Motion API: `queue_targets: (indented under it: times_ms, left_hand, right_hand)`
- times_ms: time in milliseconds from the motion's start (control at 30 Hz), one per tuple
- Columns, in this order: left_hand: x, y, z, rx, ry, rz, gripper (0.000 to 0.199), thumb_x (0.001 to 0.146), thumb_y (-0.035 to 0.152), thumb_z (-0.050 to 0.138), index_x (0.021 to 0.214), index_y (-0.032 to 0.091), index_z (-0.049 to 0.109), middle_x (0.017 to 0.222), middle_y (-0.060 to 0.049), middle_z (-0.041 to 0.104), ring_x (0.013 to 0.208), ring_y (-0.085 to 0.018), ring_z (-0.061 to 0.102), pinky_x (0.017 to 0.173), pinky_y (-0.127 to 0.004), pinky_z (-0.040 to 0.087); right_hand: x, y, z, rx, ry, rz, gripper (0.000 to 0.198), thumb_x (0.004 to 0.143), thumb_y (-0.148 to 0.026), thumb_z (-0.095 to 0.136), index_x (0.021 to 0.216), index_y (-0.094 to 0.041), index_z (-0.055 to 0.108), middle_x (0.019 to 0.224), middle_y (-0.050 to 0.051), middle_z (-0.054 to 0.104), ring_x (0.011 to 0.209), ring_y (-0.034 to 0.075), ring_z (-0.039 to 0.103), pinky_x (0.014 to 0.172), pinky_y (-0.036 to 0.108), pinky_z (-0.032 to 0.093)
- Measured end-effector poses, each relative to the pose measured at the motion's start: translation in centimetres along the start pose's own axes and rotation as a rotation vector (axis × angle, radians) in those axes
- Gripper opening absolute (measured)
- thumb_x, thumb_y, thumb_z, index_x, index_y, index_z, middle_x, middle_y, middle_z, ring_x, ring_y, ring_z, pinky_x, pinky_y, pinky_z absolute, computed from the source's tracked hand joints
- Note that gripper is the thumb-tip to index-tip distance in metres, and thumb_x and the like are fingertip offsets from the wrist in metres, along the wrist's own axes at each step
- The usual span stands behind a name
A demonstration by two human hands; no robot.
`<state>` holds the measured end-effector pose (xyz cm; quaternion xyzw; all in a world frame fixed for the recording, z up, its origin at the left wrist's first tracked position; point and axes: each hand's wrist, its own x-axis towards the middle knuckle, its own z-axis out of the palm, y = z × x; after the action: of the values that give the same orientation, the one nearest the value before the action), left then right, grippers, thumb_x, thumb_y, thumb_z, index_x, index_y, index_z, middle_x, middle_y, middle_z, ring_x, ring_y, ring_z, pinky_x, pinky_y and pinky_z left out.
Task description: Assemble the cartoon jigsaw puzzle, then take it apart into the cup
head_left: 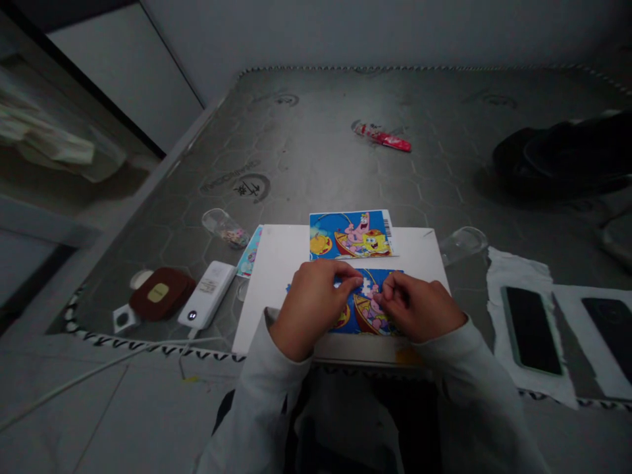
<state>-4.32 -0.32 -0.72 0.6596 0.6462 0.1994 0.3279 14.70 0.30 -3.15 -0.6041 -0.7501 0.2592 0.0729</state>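
A small jigsaw puzzle (363,316) with a blue cartoon picture lies on a white board (269,263), mostly assembled, with a pale gap near its upper middle. My left hand (318,299) covers its left part, thumb and forefinger pinched together at the gap's edge; whatever is between them is too small to make out. From the other side, my right hand (419,304) reaches over the puzzle's right part with curled fingers, the tips close together at the gap. Anything in them is hidden. Just beyond the puzzle is a picture card (350,235) showing the same cartoon scene.
Left of the board are a clear cup (226,228) with small pieces, a white power bank (207,296) with a cable and a brown case (162,293). On the right are another clear cup (464,245) and a phone (532,329) on tissue. A red packet (388,138) lies farther back.
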Motion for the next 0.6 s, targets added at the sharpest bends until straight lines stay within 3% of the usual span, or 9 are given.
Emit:
queue_targets:
  times_ms: [200, 600]
  left_hand:
    - [0.6, 0.2, 1.2, 0.001, 0.028, -0.008, 0.011, 0.085, 0.031, 0.068, 0.090, 0.025, 0.075, 0.086, 0.002, 0.077, 0.081, -0.018, 0.068, 0.073, -0.031, 0.046]
    - [0.8, 0.9, 1.9, 0.131, 0.057, -0.071, 0.007, 0.081, 0.031, 0.071, 0.082, 0.025, 0.073, 0.077, 0.004, 0.075, 0.074, -0.017, 0.066, 0.067, -0.031, 0.040]
  right_hand:
    - [0.3, 0.1, 0.0, 0.059, -0.065, 0.005, 0.021, 0.082, -0.041, 0.056, 0.072, -0.024, 0.050, 0.056, -0.004, 0.057, 0.052, 0.014, 0.050, 0.059, 0.027, 0.028]
    - [0.4, -0.2, 0.1, 0.037, -0.044, 0.025, 0.017, 0.083, -0.032, 0.063, 0.073, -0.022, 0.054, 0.057, -0.005, 0.058, 0.054, 0.012, 0.051, 0.061, 0.027, 0.026]
